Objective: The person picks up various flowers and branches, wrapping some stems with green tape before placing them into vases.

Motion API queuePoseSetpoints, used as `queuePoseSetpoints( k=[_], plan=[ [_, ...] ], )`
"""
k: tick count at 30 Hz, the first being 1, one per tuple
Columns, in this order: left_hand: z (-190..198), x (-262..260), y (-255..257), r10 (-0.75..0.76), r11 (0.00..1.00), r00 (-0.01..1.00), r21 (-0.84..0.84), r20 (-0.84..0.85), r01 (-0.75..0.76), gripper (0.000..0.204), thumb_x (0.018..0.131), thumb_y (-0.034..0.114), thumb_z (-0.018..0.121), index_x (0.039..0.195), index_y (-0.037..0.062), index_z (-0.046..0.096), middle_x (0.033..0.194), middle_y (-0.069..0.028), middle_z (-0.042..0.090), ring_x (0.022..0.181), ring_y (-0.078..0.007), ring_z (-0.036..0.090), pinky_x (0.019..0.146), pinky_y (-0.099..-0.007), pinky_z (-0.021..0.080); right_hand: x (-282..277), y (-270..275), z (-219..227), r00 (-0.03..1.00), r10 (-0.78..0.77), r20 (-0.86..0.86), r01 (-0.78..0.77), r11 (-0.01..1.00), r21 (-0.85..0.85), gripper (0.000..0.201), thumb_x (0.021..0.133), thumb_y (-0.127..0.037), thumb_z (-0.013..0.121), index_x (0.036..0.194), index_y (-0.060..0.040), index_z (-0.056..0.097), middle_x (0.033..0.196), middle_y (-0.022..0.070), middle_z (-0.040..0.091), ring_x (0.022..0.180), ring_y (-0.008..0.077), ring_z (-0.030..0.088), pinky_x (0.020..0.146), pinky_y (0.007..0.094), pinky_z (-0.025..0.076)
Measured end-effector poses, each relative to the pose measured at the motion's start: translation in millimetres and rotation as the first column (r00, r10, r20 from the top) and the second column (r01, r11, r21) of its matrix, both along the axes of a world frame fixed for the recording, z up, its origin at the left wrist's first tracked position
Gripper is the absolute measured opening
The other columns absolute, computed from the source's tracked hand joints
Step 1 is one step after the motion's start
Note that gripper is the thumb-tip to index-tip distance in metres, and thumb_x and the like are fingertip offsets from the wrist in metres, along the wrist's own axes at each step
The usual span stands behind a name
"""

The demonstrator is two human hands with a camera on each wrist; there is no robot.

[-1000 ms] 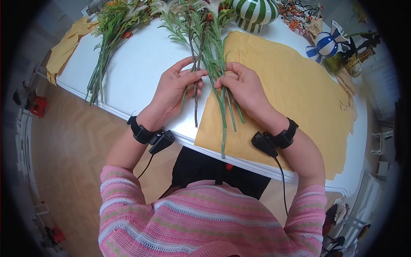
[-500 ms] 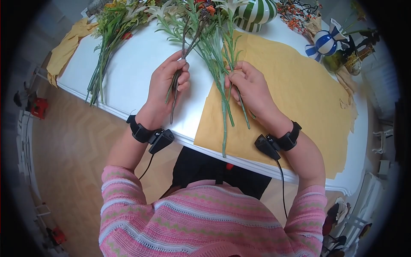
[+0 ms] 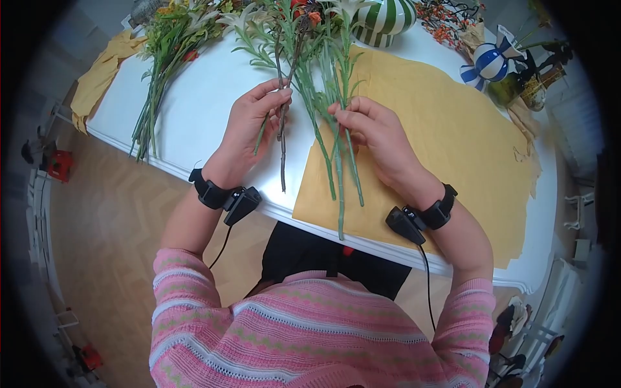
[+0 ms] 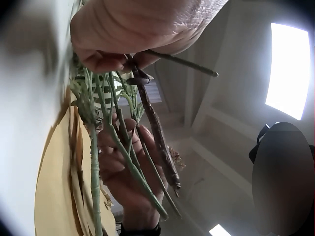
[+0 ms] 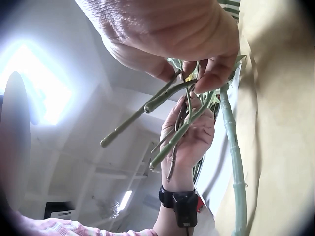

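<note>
In the head view, the left hand (image 3: 249, 126) pinches dark woody stems (image 3: 283, 155) between thumb and fingers, and a short green stem (image 3: 261, 134) pokes out beneath its palm. To the right, thumb and fingertips of the right hand (image 3: 378, 137) pinch green stems (image 3: 352, 165). A thick pale-green stem (image 3: 341, 207) hangs lower, over yellow paper (image 3: 440, 161). Leafy tops and a white lily (image 3: 349, 10) spread above both hands. From below, the left wrist view has the brown stem (image 4: 156, 129) under the left hand; the right wrist view has cut green ends (image 5: 123, 129) under the right hand.
A second bunch of stems (image 3: 155, 97) lies on the white table (image 3: 200, 97) at left, beside crumpled yellow paper (image 3: 100, 74). Behind at right stand a green-striped vase (image 3: 386, 19), red berry branches (image 3: 446, 26), a blue-striped ornament (image 3: 490, 63) and a bottle (image 3: 508, 92).
The left hand drew its woody stems left, away from the green ones, then came slightly back right. The right hand moved a little right, and its stems now hang closer to upright.
</note>
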State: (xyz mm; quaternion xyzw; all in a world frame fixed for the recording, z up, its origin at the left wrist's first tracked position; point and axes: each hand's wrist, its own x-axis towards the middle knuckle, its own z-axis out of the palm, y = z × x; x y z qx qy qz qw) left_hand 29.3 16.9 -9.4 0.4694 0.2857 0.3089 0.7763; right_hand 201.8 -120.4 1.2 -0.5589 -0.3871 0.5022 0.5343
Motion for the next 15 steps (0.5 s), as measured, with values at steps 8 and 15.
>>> queuePoseSetpoints(
  k=[8, 15],
  plan=[
    [0.1, -3.4, 5.1, -0.027, 0.999, 0.999, 0.032, 0.046, 0.025, 0.026, 0.089, 0.014, 0.063, 0.111, 0.0032, 0.056, 0.082, 0.0036, 0.055, 0.07, -0.0053, 0.049, 0.064, -0.0224, 0.042, -0.6, -7.8, 12.0, 0.942, -0.049, -0.333, 0.104, 0.983, 0.149, 0.024, 0.097, -0.028, 0.051, 0.091, -0.0055, 0.056, 0.086, 0.006, 0.063, 0.076, 0.0117, 0.059, 0.065, 0.0226, 0.048],
    [-0.9, 0.5, 2.8, -0.014, 1.0, 0.999, 0.028, 0.038, 0.013, 0.024, 0.09, 0.014, 0.062, 0.11, 0.0035, 0.056, 0.08, 0.004, 0.054, 0.068, -0.0055, 0.047, 0.063, -0.0222, 0.04, 0.4, -9.6, 5.5, 0.952, -0.021, -0.306, 0.075, 0.984, 0.163, 0.026, 0.097, -0.03, 0.053, 0.09, -0.0058, 0.056, 0.084, 0.0046, 0.063, 0.072, 0.0095, 0.058, 0.063, 0.0225, 0.048]
  ],
)
